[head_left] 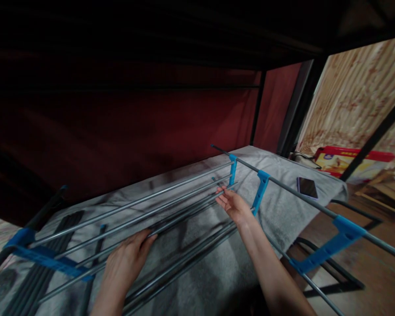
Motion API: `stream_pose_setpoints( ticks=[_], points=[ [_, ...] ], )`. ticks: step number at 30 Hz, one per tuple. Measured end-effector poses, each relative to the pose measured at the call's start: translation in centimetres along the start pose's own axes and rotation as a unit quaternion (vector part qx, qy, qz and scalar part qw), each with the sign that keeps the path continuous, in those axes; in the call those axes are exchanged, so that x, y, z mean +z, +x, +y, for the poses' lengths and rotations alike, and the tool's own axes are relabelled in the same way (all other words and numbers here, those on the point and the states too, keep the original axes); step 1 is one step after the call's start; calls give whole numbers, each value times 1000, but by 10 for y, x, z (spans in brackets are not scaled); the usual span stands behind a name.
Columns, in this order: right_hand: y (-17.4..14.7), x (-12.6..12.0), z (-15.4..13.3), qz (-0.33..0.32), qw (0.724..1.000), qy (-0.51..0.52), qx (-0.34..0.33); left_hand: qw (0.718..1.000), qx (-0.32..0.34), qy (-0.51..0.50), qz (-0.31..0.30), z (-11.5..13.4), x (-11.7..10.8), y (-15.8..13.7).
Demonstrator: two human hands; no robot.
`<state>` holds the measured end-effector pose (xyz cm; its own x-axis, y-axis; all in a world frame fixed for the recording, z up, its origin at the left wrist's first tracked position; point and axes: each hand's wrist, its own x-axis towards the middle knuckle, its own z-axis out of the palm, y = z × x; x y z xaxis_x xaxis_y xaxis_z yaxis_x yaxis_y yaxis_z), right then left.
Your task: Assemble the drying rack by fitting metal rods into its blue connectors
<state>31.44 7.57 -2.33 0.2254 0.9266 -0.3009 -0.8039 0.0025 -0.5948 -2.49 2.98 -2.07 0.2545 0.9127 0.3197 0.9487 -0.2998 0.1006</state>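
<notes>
A rack of grey metal tubes joined by blue plastic brackets lies in front of me. My left hand (128,252) is closed over a metal tube (181,219) near its left part, knuckles up. Towards that tube's far end, my right hand (232,204) holds it from below with its fingertips, close to a blue bracket (232,171). Two other tubes (145,206) run above it into the left bracket (49,259). A second blue bracket (260,191) stands just right of my right hand, on a long side pole (292,191).
Several loose dark tubes (49,263) lie at the left on the grey blanket (197,250). A phone (307,187) rests at the blanket's right side. Another bracket (329,245) juts out at the right. A dark bunk frame (258,109) and red panel (151,127) stand behind.
</notes>
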Motion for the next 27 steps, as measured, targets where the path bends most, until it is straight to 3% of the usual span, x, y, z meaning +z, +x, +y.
stream_pose_setpoints(
  ticks=[3,6,10,14,20,27],
  points=[
    [1,-4,0,-18,999,-14,-28,998,-45,-21,-25,-1,1,-1],
    [3,-7,2,3,999,-27,-37,997,-66,-31,-3,-7,4,-4],
    [6,-11,2,34,998,-26,-36,996,-31,-49,66,-19,8,-8],
    [6,-15,0,25,999,-23,-40,993,5,-52,109,-25,11,-10],
    [7,-21,-3,-10,998,-29,-58,993,28,-52,107,-36,17,-16],
    [12,-31,-14,51,996,1,-70,997,-32,-21,61,-47,14,-21]
  ],
)
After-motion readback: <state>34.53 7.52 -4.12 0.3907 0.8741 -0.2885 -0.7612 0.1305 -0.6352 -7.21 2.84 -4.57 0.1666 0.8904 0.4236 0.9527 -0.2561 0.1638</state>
